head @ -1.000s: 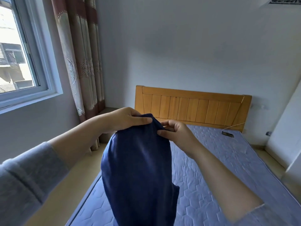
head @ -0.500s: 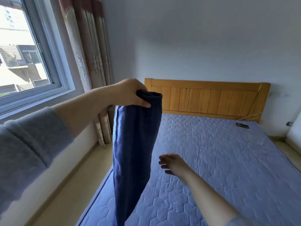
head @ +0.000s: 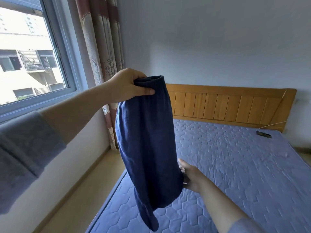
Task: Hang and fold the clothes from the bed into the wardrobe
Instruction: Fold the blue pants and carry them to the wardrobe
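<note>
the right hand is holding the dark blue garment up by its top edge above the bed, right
No: the left hand grips the dark blue fabric garment by its top edge above the blue quilted bed; the right hand is lower, beside the garment's bottom part. The head view shows this.

We've got just one view: wide-angle head cam, up above bed (head: 235, 165) corner, facing headboard (head: 218, 105), tilted down. Window (head: 25, 56) hugs left edge. Left hand (head: 126, 86), right hand (head: 191, 177), blue garment (head: 146, 140) sit closest to lens, mid-frame.
</note>
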A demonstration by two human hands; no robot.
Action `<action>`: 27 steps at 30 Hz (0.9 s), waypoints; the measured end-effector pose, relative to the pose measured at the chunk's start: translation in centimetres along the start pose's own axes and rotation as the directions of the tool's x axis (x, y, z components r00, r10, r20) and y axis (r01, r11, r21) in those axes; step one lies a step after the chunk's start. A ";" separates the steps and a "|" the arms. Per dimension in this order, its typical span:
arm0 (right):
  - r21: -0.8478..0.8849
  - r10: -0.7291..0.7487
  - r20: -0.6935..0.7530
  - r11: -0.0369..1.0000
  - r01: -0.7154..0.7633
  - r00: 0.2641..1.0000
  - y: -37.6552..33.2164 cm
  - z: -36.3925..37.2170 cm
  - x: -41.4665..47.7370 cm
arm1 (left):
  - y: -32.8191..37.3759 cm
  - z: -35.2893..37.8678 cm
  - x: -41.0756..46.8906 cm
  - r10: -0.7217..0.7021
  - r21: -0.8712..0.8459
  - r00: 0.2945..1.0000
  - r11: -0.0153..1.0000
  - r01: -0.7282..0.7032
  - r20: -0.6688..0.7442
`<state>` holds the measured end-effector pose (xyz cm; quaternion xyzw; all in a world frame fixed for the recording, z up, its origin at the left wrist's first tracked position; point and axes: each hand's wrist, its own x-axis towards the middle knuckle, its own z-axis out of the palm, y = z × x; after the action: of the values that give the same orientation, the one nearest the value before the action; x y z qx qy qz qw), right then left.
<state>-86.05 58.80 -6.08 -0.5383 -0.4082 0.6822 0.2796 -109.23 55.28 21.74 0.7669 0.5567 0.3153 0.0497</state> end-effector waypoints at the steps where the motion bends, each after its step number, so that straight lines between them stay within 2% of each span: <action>1: -0.014 0.009 0.011 1.000 -0.008 1.000 0.2 0.0 -0.2 | -0.1 0.2 0.0 -0.002 0.000 1.000 1.000 0.002 -0.010; 5: -0.006 -0.021 0.003 1.000 0.021 1.000 1.2 -0.3 -0.3 | -1.0 1.2 0.1 -0.013 -0.013 0.998 1.000 0.013 -0.056; 10: 0.267 -0.068 0.074 0.963 0.046 0.995 2.4 -1.3 -0.2 | -1.5 2.1 0.1 -0.026 -0.052 0.997 0.998 0.022 -0.071; 13: 0.395 -0.124 -0.001 0.912 0.114 0.992 2.9 -1.8 0.2 | -2.0 2.5 0.1 -0.040 -0.058 0.997 0.998 0.036 -0.065; 16: 0.429 -0.181 -0.124 0.877 0.217 0.976 3.1 -3.1 0.1 | -3.0 3.0 -0.2 -0.084 -0.050 0.995 0.995 0.081 -0.049; 19: 0.423 -0.221 -0.294 0.842 0.335 0.930 3.2 -5.8 -0.4 | -4.5 4.3 -1.0 -0.169 -0.026 0.984 0.986 0.167 -0.049; 21: 0.324 -0.253 -0.370 0.867 0.379 0.894 3.4 -8.0 -1.0 | -5.7 5.4 -1.7 -0.215 -0.034 0.976 0.976 0.213 -0.043; 24: -0.112 -0.382 -0.452 0.921 0.373 0.806 3.8 -11.2 -2.8 | -6.8 7.2 -2.7 -0.240 -0.034 0.971 0.970 0.240 -0.002; 27: -0.496 -0.516 -0.443 0.822 0.280 0.733 4.0 -13.7 -4.7 | -7.0 9.5 -3.2 -0.239 -0.036 0.970 0.970 0.241 0.053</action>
<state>-71.35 56.45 -8.37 -0.6556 -0.5452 0.3188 0.4139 -110.46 57.70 9.75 0.7002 0.6374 0.2997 0.1170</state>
